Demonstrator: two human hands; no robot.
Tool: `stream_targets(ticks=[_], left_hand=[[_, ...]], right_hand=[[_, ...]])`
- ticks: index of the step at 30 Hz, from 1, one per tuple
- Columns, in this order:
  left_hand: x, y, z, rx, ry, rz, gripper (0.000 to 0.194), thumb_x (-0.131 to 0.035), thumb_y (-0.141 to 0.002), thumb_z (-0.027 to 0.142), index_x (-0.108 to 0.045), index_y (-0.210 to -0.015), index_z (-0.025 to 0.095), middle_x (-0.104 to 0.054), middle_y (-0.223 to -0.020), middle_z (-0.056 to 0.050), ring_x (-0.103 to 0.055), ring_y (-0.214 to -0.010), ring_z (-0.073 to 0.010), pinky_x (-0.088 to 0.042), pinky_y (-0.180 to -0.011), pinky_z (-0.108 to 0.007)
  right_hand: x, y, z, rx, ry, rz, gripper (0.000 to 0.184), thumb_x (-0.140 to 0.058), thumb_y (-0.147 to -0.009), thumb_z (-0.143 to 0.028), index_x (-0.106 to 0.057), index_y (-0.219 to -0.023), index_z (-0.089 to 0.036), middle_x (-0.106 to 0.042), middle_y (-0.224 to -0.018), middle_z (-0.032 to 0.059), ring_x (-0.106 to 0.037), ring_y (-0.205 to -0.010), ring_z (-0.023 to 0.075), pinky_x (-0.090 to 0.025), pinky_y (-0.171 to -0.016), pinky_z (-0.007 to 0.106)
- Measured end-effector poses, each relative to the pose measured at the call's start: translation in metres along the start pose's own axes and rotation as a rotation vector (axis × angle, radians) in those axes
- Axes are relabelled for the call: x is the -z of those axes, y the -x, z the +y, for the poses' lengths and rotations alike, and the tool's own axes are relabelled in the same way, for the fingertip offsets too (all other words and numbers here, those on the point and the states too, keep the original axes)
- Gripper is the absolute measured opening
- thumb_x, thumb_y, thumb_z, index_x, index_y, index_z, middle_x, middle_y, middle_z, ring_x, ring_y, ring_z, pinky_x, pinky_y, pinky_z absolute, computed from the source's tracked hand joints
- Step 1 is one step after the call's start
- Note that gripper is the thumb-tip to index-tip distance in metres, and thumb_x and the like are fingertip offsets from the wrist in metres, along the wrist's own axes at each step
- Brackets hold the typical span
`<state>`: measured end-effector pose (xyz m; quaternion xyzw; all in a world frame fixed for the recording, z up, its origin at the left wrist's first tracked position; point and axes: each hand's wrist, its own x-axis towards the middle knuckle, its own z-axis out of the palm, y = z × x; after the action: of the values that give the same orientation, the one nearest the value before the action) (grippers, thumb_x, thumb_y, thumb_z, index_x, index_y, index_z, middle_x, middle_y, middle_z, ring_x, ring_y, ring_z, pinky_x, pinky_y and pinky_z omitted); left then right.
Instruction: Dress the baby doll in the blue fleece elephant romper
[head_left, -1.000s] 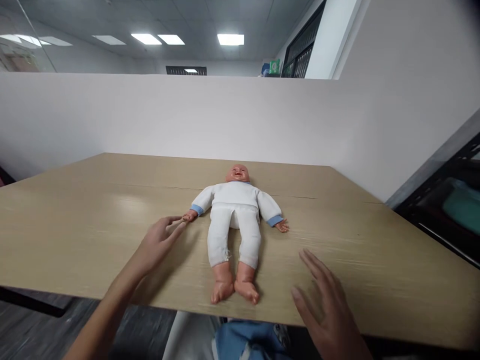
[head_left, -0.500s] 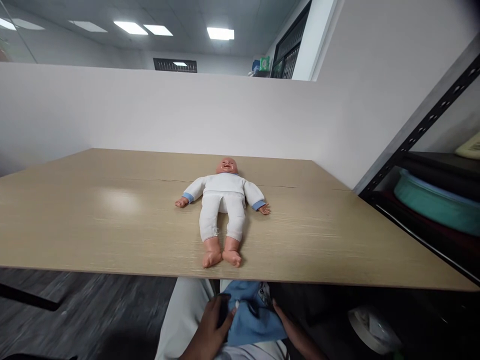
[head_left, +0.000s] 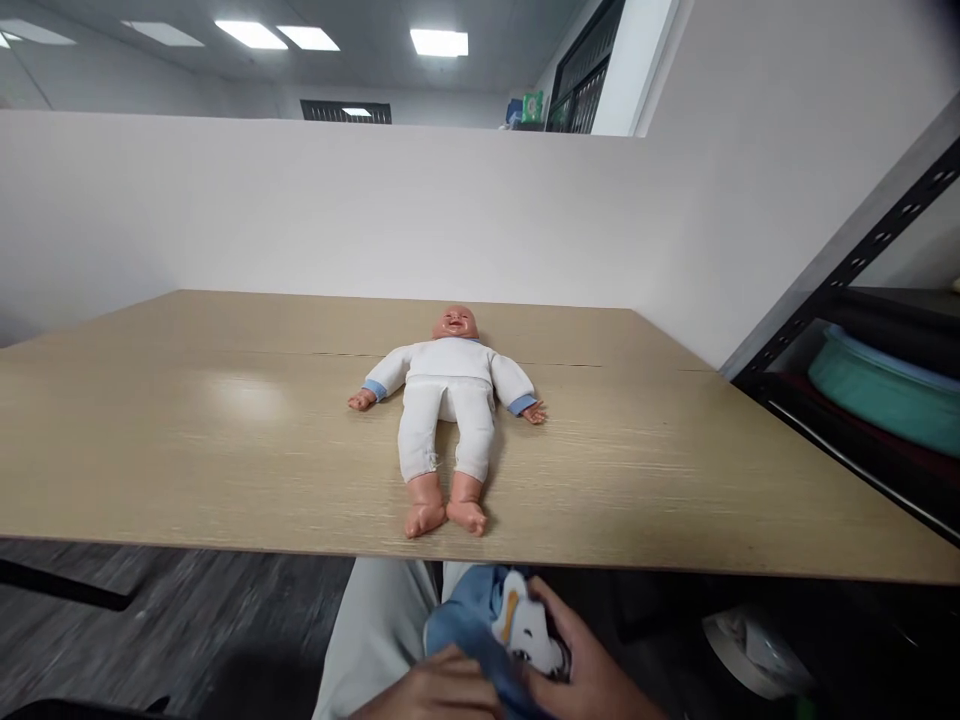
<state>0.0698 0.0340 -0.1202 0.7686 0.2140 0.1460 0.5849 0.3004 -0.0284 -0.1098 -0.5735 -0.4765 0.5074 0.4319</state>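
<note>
Below the near edge of the desk [head_left: 615, 470], low in view — both hands at a blue cloth [head_left: 459, 622] over the person's lap. Right hand [head_left: 586, 662] closed around its right side, digits bent about a white cartoon-like figure [head_left: 529, 632] with an orange-yellow mark and dark spots. Left hand [head_left: 442, 690] back-up, fingers bent over the near part of the cloth; fingertips hidden, frame edge cuts it off — cannot tell whether it pinches the fabric or only rests there. Cloth bunched, its shape unclear.

Pale trousers [head_left: 367, 625] show beside and behind the cloth. On the desk a doll [head_left: 450, 400] lies on its back, feet toward the person, head toward the white partition [head_left: 375, 210]; arms spread, legs slightly apart. White suit, blue cuffs, bare feet near the desk edge. Both hands well apart from it.

To the right, a dark shelf rack [head_left: 847, 270] with a teal basin [head_left: 885, 395]. Under the desk, lower right, a white round container [head_left: 739, 660], partly in shadow.
</note>
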Motion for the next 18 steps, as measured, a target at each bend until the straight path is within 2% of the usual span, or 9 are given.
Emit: stream_targets(ticks=[2, 3, 5, 7, 8, 10, 12, 14, 18], left_hand=[[0.035, 0.011, 0.052, -0.024, 0.089, 0.017, 0.048, -0.069, -0.083, 0.082, -0.079, -0.073, 0.037, -0.077, -0.094, -0.010, -0.073, -0.094, -0.0331, -0.060, -0.082, -0.046], [0.053, 0.017, 0.080, -0.073, 0.097, 0.119, 0.047, -0.072, -0.084, 0.080, -0.082, -0.081, 0.034, -0.078, -0.103, -0.012, -0.073, -0.100, -0.0344, -0.061, -0.087, -0.047], [0.085, 0.023, 0.131, -0.192, 0.015, 0.378, 0.058, -0.091, -0.076, 0.065, -0.078, -0.123, 0.034, -0.067, -0.145, -0.014, -0.059, -0.136, -0.0406, -0.049, -0.118, -0.056], [0.112, 0.024, 0.171, -0.235, -0.017, 0.345, 0.074, -0.096, -0.077, 0.051, -0.065, -0.144, 0.038, -0.062, -0.149, -0.011, -0.056, -0.141, -0.0374, -0.048, -0.120, -0.052], [0.124, 0.021, 0.186, -0.252, 0.019, 0.287, 0.067, -0.095, -0.078, 0.050, -0.067, -0.137, 0.036, -0.068, -0.136, -0.010, -0.063, -0.130, -0.0347, -0.055, -0.109, -0.047], [0.148, 0.013, 0.206, -0.254, 0.006, 0.210, 0.047, -0.094, -0.081, 0.049, -0.074, -0.118, 0.028, -0.072, -0.107, -0.007, -0.070, -0.099, -0.0268, -0.060, -0.087, -0.036], [0.171, 0.004, 0.220, -0.306, -0.093, 0.152, 0.027, -0.089, -0.087, 0.044, -0.076, -0.099, 0.024, -0.069, -0.087, -0.004, -0.064, -0.076, -0.0191, -0.054, -0.070, -0.031], [0.193, -0.005, 0.233, -0.384, -0.218, 0.141, 0.016, -0.082, -0.095, 0.038, -0.074, -0.092, 0.024, -0.068, -0.082, -0.003, -0.061, -0.073, -0.0182, -0.052, -0.070, -0.031], [0.226, -0.021, 0.253, -0.478, -0.337, 0.171, 0.011, -0.074, -0.102, 0.032, -0.071, -0.094, 0.026, -0.072, -0.096, -0.005, -0.067, -0.092, -0.0215, -0.055, -0.087, -0.035]], right_hand=[[-0.001, 0.012, -0.061, 0.146, 0.156, -0.217, 0.051, -0.087, -0.081, -0.046, -0.072, -0.123, -0.024, -0.076, -0.112, 0.0092, -0.074, -0.102, 0.0294, -0.061, -0.094, 0.037], [0.000, 0.014, -0.093, 0.276, 0.203, -0.332, 0.038, -0.085, -0.081, -0.043, -0.072, -0.111, -0.023, -0.074, -0.100, 0.0061, -0.072, -0.090, 0.0255, -0.061, -0.084, 0.033], [0.000, 0.012, -0.155, 0.484, 0.259, -0.413, 0.018, -0.078, -0.087, -0.035, -0.067, -0.097, -0.025, -0.071, -0.096, 0.0027, -0.068, -0.085, 0.0204, -0.057, -0.081, 0.028], [-0.001, 0.003, -0.205, 0.637, 0.352, -0.431, 0.021, -0.081, -0.085, -0.021, -0.063, -0.093, -0.025, -0.068, -0.092, -0.0002, -0.064, -0.078, 0.0157, -0.052, -0.072, 0.023], [-0.001, -0.003, -0.225, 0.728, 0.369, -0.447, 0.023, -0.080, -0.085, -0.013, -0.062, -0.093, -0.026, -0.064, -0.088, -0.0022, -0.060, -0.072, 0.0130, -0.048, -0.067, 0.020], [0.000, -0.018, -0.253, 0.843, 0.386, -0.390, 0.030, -0.081, -0.082, -0.005, -0.061, -0.092, -0.025, -0.060, -0.084, -0.0044, -0.051, -0.064, 0.0099, -0.043, -0.059, 0.019], [0.004, -0.038, -0.270, 0.914, 0.445, -0.319, 0.028, -0.084, -0.083, -0.008, -0.061, -0.087, -0.024, -0.057, -0.080, -0.0047, -0.051, -0.066, 0.0111, -0.043, -0.061, 0.022], [0.012, -0.061, -0.282, 0.947, 0.533, -0.331, 0.022, -0.085, -0.089, -0.017, -0.064, -0.084, -0.023, -0.058, -0.083, -0.0025, -0.056, -0.076, 0.0139, -0.046, -0.069, 0.025], [0.032, -0.104, -0.296, 0.889, 0.581, -0.514, 0.018, -0.082, -0.097, -0.026, -0.069, -0.085, -0.022, -0.057, -0.101, 0.0016, -0.058, -0.085, 0.0150, -0.050, -0.077, 0.026]])
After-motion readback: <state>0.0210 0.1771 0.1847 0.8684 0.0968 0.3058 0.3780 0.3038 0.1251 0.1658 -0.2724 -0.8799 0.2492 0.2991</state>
